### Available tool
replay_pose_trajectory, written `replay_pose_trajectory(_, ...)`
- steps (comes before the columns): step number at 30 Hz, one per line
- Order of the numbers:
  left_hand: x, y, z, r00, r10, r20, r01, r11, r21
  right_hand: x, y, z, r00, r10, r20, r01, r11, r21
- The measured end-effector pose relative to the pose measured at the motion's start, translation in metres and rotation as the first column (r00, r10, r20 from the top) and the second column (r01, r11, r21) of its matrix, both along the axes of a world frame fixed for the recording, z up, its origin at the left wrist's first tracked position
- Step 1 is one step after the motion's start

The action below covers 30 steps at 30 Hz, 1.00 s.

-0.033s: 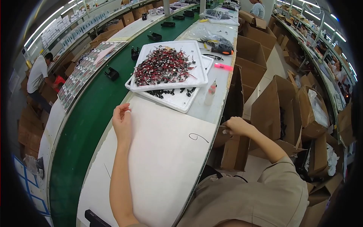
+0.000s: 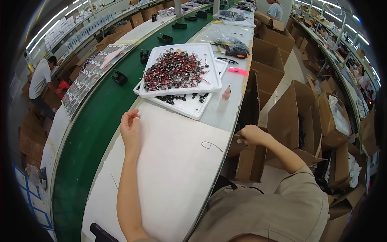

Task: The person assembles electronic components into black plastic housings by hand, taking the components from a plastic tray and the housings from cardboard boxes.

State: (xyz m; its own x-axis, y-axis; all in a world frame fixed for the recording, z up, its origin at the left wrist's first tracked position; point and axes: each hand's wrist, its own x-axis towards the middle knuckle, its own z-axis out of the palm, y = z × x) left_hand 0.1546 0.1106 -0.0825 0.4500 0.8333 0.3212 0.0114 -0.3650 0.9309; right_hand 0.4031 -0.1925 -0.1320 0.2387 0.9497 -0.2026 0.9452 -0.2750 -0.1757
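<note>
My left hand (image 2: 130,124) is over the far left part of a large white paper sheet (image 2: 173,161) that covers the bench. Its fingers are curled towards the thumb, and whatever may be between them is too small to make out. Just beyond it, a white foam tray (image 2: 213,82) bears a heap of small parts with red and black wires (image 2: 173,70). That tray rests on a second foam tray (image 2: 189,109) with small black pieces. My right hand (image 2: 254,134) is closed at the bench's right edge, beside an open cardboard box (image 2: 252,163); its fingertips are partly hidden.
A green conveyor belt (image 2: 80,161) with black housings (image 2: 119,78) runs along the left. A dropper bottle (image 2: 224,101), a pink highlighter (image 2: 238,71) and a screwdriver (image 2: 236,54) lie or stand near the bench's right edge. Open cartons (image 2: 292,117) crowd the right side. A person (image 2: 40,82) bends at the far left.
</note>
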Motion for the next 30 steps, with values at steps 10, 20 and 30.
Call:
replay_pose_trajectory(10,-0.003,0.000,0.001,1.000,-0.009,0.016,0.009,1.000,-0.004,-0.025,-0.017,-0.003,0.995,0.101,0.006,-0.100,0.990,-0.095)
replay_pose_trajectory(20,-0.004,-0.002,0.002,0.999,-0.019,0.031,0.019,1.000,-0.008,-0.073,-0.061,0.007,0.990,0.100,-0.104,-0.118,0.976,-0.181)
replay_pose_trajectory(30,0.005,0.005,-0.002,0.998,-0.056,0.034,0.056,0.998,-0.005,-0.099,-0.074,0.030,0.928,0.148,-0.343,-0.276,0.891,-0.361)
